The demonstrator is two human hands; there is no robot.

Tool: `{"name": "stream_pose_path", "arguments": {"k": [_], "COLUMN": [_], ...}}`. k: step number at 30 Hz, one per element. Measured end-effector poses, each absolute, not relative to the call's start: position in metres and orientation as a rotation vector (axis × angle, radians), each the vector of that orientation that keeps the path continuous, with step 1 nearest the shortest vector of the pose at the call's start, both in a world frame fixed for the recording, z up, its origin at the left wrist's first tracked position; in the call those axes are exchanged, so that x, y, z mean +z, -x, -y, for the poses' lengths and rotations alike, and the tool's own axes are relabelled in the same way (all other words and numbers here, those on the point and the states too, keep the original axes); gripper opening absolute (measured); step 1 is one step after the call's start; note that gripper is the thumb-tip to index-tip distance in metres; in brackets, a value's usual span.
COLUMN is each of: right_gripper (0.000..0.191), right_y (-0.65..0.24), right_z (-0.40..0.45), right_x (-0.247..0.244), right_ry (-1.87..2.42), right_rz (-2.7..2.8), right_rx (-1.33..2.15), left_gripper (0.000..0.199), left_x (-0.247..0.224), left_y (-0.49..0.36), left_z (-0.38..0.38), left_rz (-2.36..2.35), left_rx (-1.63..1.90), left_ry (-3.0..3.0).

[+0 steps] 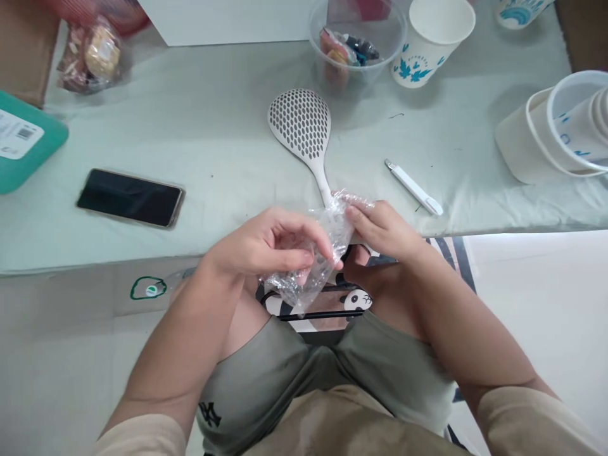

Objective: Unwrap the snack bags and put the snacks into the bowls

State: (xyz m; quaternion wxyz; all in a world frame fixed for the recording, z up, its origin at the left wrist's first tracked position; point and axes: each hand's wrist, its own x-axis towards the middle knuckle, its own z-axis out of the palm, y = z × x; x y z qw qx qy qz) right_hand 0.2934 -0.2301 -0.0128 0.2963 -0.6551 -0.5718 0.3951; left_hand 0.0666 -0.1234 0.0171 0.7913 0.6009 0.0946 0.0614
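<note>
A clear, crinkled plastic wrapper (308,282) hangs over my lap, reaching up to the table's front edge. My right hand (380,228) has its fingers closed on the wrapper's upper right part. My left hand (270,244) is at the wrapper's left side, fingers curled, with thumb and fingertips against the film. A light grey slotted skimmer (300,123) lies on the table with its perforated head away from me. The lower end of its handle goes behind or into the wrapper between my hands; which one is unclear.
On the green cloth (228,152) lie a phone (130,197) and a white cutter (413,187). Farther back are a clear bowl (358,69) with small packets, a paper cup (430,41) and wrapped snacks (92,54). White tubs (532,136) stand right, a green container (28,145) left.
</note>
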Motion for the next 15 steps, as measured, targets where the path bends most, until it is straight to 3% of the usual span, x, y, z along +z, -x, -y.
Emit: {"name": "stream_pose_path", "arguments": {"k": [7, 15], "right_gripper": [0.041, 0.022], "right_y": [-0.274, -0.268], "right_z": [0.237, 0.239], "right_x": [-0.009, -0.014], "right_ry": [1.23, 0.961], "right_rz": [1.704, 1.847], "right_rx": [1.111, 1.324], "left_gripper": [0.064, 0.068], "left_x": [0.007, 0.007], "left_y": [-0.072, -0.072], "left_z": [0.11, 0.103], "left_rz": [-0.279, -0.304], "left_rx": [0.32, 0.095], "left_ry": [-1.037, -1.054]}}
